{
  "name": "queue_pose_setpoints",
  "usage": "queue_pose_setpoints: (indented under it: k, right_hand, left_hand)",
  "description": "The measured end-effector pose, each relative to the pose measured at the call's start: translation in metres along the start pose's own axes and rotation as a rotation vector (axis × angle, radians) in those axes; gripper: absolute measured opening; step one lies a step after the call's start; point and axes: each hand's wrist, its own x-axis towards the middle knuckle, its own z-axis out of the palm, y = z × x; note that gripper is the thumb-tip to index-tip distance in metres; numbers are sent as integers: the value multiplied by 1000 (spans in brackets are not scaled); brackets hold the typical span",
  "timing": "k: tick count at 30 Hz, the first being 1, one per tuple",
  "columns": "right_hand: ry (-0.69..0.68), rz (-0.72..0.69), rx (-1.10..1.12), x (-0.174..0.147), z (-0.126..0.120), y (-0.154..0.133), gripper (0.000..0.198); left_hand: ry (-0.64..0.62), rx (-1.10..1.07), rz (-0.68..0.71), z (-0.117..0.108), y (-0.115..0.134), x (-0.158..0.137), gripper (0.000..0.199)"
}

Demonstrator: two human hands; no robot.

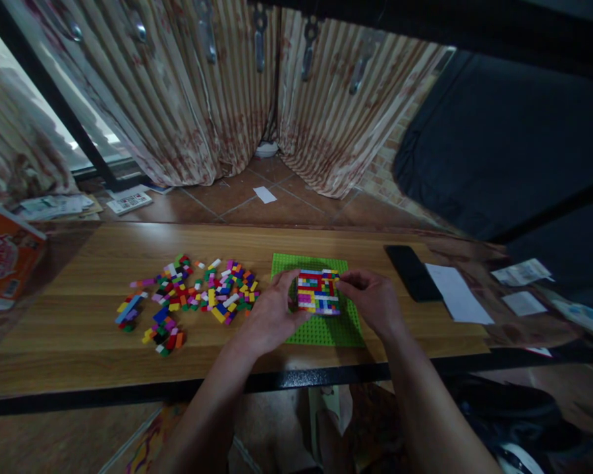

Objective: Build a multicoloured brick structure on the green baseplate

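A flat panel of many-coloured toy building bricks (318,291) is held above the green studded baseplate (326,332). My left hand (273,313) grips the panel's left side, fingers along the far edge and thumb near the lower edge. At the panel's upper right corner, the fingertips of my right hand (370,299) are pinched together and touch it; whether a small brick is between them is hidden. Left of the baseplate, loose bricks (222,289) in many colours lie spread on the wooden table (79,316). A smaller cluster of bricks (163,332) lies closer to the front edge.
A black phone-like slab (412,272) and a white paper sheet (458,293) lie on the table's right side. An orange and white box (7,253) stands at far left. A dark metal bar (296,379) runs along the front edge. Striped curtains (217,99) hang behind.
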Motion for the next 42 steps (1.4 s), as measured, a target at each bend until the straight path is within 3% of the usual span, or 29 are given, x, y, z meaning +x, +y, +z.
queue_pose_setpoints:
  k: [14,21,33,42]
  right_hand:
    - [-74,30,25,1,0,3,29]
    - [-25,18,-90,3,5,2,36]
    - [-30,202,310,4,9,3,38]
    - [-13,257,446,4,9,2,36]
  left_hand:
    - [-8,14,6,-1,-1,-1,64]
    - [-18,34,-46,-2,4,0,67]
    - [-33,7,-25,-1,0,0,66]
    - [-60,55,-53,-3,2,-2,69]
